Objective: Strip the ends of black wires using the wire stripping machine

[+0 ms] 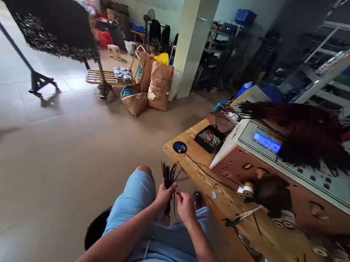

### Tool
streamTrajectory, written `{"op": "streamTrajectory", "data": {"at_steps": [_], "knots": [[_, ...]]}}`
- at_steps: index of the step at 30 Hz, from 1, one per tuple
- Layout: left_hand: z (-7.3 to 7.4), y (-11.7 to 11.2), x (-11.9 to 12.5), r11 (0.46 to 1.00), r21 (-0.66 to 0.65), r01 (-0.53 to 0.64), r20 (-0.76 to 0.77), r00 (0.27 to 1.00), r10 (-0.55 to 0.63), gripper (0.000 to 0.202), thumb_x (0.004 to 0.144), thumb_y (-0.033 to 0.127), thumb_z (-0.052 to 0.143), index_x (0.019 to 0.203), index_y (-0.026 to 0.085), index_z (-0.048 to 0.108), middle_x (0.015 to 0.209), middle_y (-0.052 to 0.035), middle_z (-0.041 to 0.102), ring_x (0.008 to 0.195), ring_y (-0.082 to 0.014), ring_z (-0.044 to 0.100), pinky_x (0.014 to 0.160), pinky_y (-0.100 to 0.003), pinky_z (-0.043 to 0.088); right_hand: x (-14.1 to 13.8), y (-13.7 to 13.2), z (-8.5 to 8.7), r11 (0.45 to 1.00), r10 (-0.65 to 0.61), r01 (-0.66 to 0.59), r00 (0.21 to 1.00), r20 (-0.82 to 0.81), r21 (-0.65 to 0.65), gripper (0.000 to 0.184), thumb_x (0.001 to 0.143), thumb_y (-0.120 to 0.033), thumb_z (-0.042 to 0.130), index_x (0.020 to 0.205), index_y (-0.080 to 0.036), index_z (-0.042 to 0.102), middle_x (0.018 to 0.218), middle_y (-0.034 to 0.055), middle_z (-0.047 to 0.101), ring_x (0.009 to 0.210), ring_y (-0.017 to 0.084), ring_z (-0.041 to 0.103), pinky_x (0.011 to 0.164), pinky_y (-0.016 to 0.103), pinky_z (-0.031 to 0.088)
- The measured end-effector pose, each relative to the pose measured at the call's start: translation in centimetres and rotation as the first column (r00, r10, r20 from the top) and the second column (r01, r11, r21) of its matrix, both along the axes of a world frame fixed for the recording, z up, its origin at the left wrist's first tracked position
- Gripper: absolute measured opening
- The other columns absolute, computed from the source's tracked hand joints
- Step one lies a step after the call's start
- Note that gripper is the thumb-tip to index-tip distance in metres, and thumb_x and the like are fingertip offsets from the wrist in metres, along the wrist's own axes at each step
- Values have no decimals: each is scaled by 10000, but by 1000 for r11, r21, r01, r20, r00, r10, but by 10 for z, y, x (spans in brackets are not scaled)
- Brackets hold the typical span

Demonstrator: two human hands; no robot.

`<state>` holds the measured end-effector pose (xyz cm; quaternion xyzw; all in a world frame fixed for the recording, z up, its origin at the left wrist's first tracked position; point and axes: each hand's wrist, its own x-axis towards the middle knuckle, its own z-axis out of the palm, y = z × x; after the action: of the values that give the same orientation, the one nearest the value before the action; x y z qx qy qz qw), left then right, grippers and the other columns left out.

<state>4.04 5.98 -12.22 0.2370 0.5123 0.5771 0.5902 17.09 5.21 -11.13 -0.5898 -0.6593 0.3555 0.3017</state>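
Observation:
My left hand is closed around a bundle of thin black wires, held upright above my lap. Their upper ends fan out over the fist, and the lower ends hang beneath it. Just to the right, my right hand has its thumb and fingers pinched together at the side of the bundle. One dark strand seems to run from that pinch, though the fingertips are small and the exact grip is hard to see. Both hands are in front of my knees, left of the wooden bench.
On the wooden bench stands a machine with a lit blue display. A heap of dark wires lies on top of it. Nearby are a black box of clips and a round blue-black disc. A loaded rack stands left.

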Motion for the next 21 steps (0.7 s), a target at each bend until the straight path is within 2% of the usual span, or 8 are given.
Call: {"op": "streamTrajectory", "data": {"at_steps": [2, 4, 6, 8, 11, 15, 17, 21], "knots": [[-2, 2, -2, 1000, -8, -15, 11, 1000, 15, 535, 638, 630, 816, 679, 196, 507, 495, 92, 418, 391, -48, 310, 378, -209, 223, 18, 17, 11, 979, -204, 196, 945, -254, -56, 268, 870, -447, 617, 990, -207, 622, 893, 72, 688, 818, 230, 679, 691, 308, 532], [-3, 4, -3, 1000, -13, -15, 31, 999, 15, 537, 633, 614, 829, 664, 204, 483, 503, 92, 420, 390, -47, 315, 377, -209, 227, 40, 39, 26, 919, -393, 345, 748, -535, -193, 426, 788, -528, 709, 1055, -225, 574, 858, 23, 663, 710, 187, 656, 587, 274, 519], [-3, 5, -2, 1000, -15, -5, 54, 999, 6, 536, 620, 592, 845, 664, 207, 476, 521, 87, 438, 393, -48, 332, 380, -208, 239, 62, 60, 44, 886, -452, 361, 527, -720, -291, 495, 702, -521, 800, 1029, -236, 561, 809, -15, 641, 659, 150, 628, 556, 244, 504], [-3, 5, -2, 1000, -19, -4, 77, 997, 6, 524, 620, 580, 849, 685, 202, 493, 533, 84, 452, 400, -49, 347, 385, -205, 245, 79, 76, 60, 896, -416, 334, 405, -814, -291, 489, 669, -484, 846, 996, -231, 584, 778, -28, 632, 651, 127, 606, 556, 225, 491], [-2, 4, -4, 1000, -20, 9, 128, 992, -7, 508, 643, 596, 829, 770, 183, 561, 536, 85, 453, 404, -53, 352, 389, -202, 248, 93, 89, 73, 896, -377, 365, 332, -865, -251, 446, 709, -483, 834, 997, -215, 624, 754, -31, 622, 632, 109, 579, 534, 209, 459], [-1, 4, -7, 999, 10, 30, 193, 981, -32, 534, 656, 630, 808, 822, 174, 584, 520, 92, 436, 404, -56, 349, 395, -201, 258, 97, 96, 75, 861, -410, 419, 242, -879, -287, 407, 778, -529, 774, 972, -200, 633, 696, -37, 595, 577, 95, 544, 508, 201, 434], [0, 4, -7, 999, 19, 25, 209, 977, -29, 542, 663, 649, 799, 805, 182, 563, 515, 90, 443, 401, -55, 351, 395, -199, 262, 95, 99, 74, 846, -436, 440, 249, -865, -300, 409, 820, -577, 709, 955, -199, 629, 678, -33, 589, 555, 98, 535, 493, 203, 426], [1, 3, -6, 1000, 23, 21, 219, 975, -26, 574, 658, 687, 788, 763, 192, 517, 537, 72, 489, 401, -53, 381, 392, -193, 265, 83, 101, 70, 844, -453, 456, 320, -832, -284, 487, 844, -674, 610, 943, -198, 623, 662, -25, 596, 538, 109, 544, 472, 208, 419]]}}
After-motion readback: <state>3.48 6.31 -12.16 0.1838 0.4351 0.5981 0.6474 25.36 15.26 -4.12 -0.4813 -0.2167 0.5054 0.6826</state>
